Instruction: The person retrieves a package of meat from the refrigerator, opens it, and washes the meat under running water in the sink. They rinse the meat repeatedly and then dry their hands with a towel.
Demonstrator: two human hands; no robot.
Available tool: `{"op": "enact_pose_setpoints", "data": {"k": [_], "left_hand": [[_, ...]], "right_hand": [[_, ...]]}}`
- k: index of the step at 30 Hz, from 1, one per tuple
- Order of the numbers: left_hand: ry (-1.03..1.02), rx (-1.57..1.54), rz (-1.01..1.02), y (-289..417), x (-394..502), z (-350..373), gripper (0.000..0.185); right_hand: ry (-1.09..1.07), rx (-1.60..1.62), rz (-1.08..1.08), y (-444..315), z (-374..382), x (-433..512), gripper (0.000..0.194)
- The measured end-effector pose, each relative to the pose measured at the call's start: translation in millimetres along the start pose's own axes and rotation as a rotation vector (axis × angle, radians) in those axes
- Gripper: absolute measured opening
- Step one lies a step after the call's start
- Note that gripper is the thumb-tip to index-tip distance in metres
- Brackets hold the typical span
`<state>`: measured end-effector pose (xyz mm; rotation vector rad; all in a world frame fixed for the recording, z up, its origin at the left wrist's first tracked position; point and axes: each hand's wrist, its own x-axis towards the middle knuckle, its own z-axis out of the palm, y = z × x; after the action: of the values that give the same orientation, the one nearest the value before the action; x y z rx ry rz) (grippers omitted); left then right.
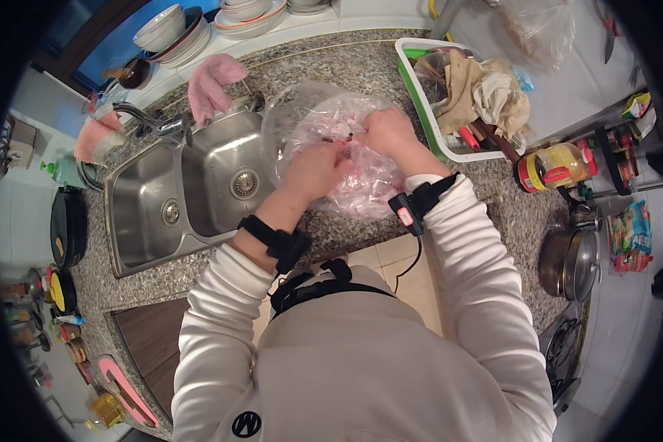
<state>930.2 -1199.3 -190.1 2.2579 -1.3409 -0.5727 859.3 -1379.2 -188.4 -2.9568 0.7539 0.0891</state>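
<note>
A clear plastic bag (359,188) with reddish-pink contents lies on the speckled stone counter, just right of the sink. My left hand (317,168) rests at its left part with fingers curled in towards the bag's middle. At the upper right of the bag, my right hand (387,130) has its fingers bent down onto the plastic. Small dark bits show between the two hands. The fingertips of both hands are partly hidden, so their exact hold on the bag cannot be made out.
The double steel sink (185,188) with its faucet (171,126) is at the left. A white and green basket (420,108) of utensils and cloths stands at the upper right, near a large bottle (555,167). A lidded pot (566,265) stands farther right. Bowls (160,27) line the ledge behind.
</note>
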Motion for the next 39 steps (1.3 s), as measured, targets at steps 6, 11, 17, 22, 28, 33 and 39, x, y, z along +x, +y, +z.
{"op": "enact_pose_setpoints", "data": {"k": [6, 11, 17, 22, 28, 33, 39], "left_hand": [[0.132, 0.005, 0.041, -8, -18, -1, 0.057], [0.316, -0.102, 0.161, 6, -19, 0, 0.055], [0.186, 0.098, 0.265, 12, -37, -26, 0.027], [0.222, 0.191, 0.472, -2, -81, -25, 0.022], [0.117, 0.21, 0.49, -1, -105, 2, 0.02], [0.07, 0.107, 0.431, -7, -106, 1, 0.017], [0.022, 0.192, 0.393, -20, -116, -6, 0.015]], "right_hand": [[0.128, 0.993, 0.053, 34, -23, -23, 0.017], [0.278, 1.094, -0.047, 28, -52, -103, 0.007], [0.272, 0.654, -0.379, 13, -56, -148, 0.006], [0.212, 0.422, -0.432, -8, -19, -168, 0.011], [0.02, 0.33, -0.447, -3, -21, -171, 0.011], [-0.114, 0.321, -0.465, -2, -35, -163, 0.02], [0.254, 0.558, -0.097, 28, -27, -122, 0.044]]}}
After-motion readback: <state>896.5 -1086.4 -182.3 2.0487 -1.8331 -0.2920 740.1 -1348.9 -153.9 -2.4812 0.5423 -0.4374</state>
